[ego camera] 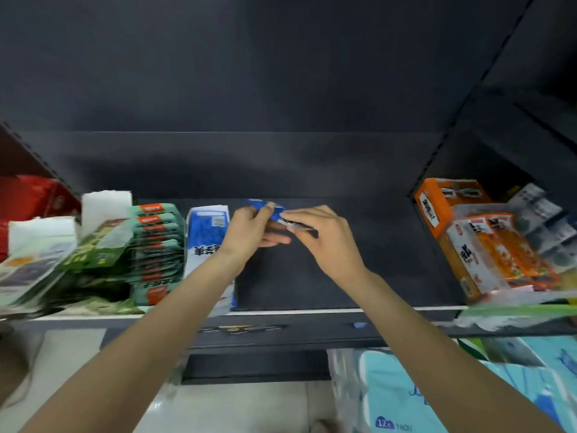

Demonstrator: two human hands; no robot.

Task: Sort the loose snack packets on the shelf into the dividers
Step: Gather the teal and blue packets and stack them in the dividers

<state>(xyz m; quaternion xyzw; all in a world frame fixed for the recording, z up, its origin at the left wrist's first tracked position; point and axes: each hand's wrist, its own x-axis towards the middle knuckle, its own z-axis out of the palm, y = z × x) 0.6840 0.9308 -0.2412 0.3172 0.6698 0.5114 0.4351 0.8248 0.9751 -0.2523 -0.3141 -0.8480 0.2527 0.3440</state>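
Both hands pinch one blue snack packet (271, 210) (blurred) above the dark shelf (343, 270): left hand (249, 228) on its left end, right hand (315, 228) on its right. Just left stands a row of blue-and-white packets (206, 235), then green packets (157, 245); orange boxes (487, 242) lie far right.
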